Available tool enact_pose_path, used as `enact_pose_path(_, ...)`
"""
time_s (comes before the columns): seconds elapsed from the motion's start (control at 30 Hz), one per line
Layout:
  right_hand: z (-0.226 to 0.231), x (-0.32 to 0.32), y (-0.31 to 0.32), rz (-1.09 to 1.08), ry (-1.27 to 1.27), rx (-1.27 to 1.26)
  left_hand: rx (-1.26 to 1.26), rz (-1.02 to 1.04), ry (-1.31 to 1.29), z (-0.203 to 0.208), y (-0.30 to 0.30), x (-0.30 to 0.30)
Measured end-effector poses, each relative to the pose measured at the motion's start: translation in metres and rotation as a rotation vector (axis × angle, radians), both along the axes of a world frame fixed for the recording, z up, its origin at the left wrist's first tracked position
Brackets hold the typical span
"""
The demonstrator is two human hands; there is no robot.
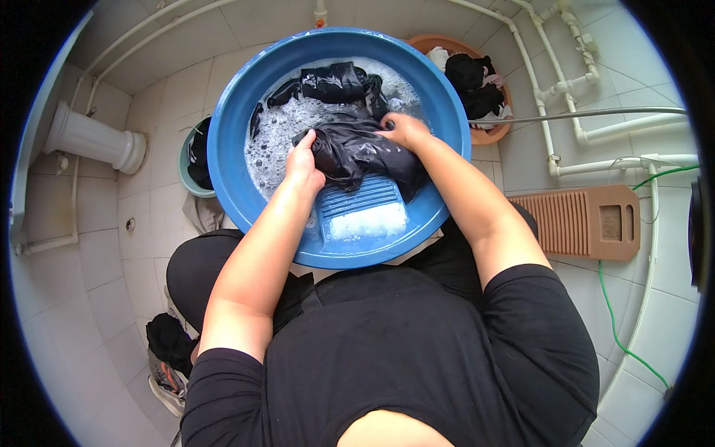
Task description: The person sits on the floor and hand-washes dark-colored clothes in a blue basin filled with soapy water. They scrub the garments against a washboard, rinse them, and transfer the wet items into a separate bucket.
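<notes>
A large blue basin [226, 160] stands before me, holding foamy water [272, 149]. Across its middle lies a wet black garment [361, 153], partly over the ribbed washboard [365, 212] moulded into the basin's near side. My left hand [304, 165] grips the garment's left end, thumb on top, most fingers hidden beneath. On the far right part of the same cloth, my right hand [406, 132] is closed with its fingertips pinching the fabric. More soaked black cloth [331, 82] floats at the basin's far side, apart from both hands.
At the far right, an orange-brown basin [503, 132] holds dark and light clothes. A teal basin [185, 173] with black cloth stands left. A brown washboard [585, 222] lies right, near white pipes [551, 145] and a green hose [614, 316]. A grey hose [581, 114] runs from the right.
</notes>
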State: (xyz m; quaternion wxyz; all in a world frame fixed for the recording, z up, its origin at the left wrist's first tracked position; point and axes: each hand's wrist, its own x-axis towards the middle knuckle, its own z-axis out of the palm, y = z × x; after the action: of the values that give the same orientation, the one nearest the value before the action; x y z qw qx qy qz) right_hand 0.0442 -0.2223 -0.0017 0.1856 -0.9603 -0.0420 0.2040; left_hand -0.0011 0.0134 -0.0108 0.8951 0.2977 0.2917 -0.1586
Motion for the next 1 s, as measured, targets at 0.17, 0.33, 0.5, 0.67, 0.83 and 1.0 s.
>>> enact_pose_path(0.17, -0.006, -0.002, 0.0, -0.153, 0.111, -0.196, 0.206, 0.144, 0.05, 0.015, -0.011, -0.004)
enact_pose_path(0.33, 0.04, -0.041, 0.064, 0.047, -0.601, 0.677, -0.207, -0.084, -0.225, 0.027, -0.014, -0.006)
enact_pose_path(0.5, 0.085, -0.098, 0.129, 0.229, -0.651, 0.861, -0.432, -0.205, -0.295, 0.019, -0.009, -0.01)
enact_pose_path(0.67, 0.05, -0.068, 0.11, -0.042, -0.805, 0.592, -0.126, -0.057, 0.106, 0.046, -0.035, -0.025)
enact_pose_path(0.83, 0.054, -0.071, 0.107, -0.134, -0.664, 0.65, -0.014, -0.147, -0.002, 0.042, -0.036, -0.032)
enact_pose_path(1.0, 0.069, -0.107, 0.114, 0.203, -0.575, 0.851, 0.238, -0.231, -0.058, 0.049, -0.014, -0.018)
